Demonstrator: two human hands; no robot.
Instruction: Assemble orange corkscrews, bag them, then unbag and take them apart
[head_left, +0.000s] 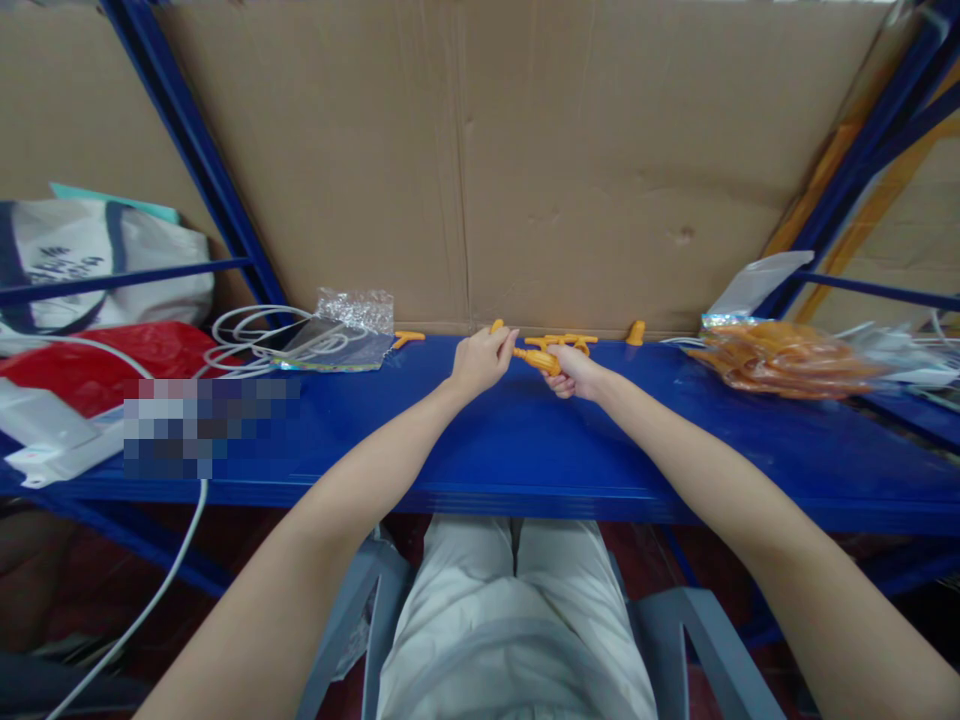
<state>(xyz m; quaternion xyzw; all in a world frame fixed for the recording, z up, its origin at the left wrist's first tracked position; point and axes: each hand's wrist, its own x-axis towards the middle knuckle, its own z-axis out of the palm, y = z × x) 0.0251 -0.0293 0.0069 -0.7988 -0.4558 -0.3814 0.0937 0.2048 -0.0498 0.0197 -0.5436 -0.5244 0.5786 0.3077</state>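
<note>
Your right hand (574, 374) is clamped on an orange handle (541, 361), fingers wrapped beneath it and its narrow end aimed left. That full wrap probably keeps it from twisting while leaving the narrow end free. Your left hand (482, 363) is curled closed just beside that end, with an orange stub (496, 326) poking out on its far side; it appears gripped, though the fingers hide most of it. Whether stub and handle meet, you can't tell from here. Both hands are over the far part of the blue bench (525, 450), with your forearms stretched across the near part.

Just beyond your right hand lies an orange frame (561, 340), partly hidden by it. Farther right stands an orange cap (635, 333); left of your hands lies an orange tee (409, 338). All three sit along the cardboard (570, 170), seemingly within reach yet out of your way. An orange bag (780, 360) lies well right, a clear bag (349, 345) left.
</note>
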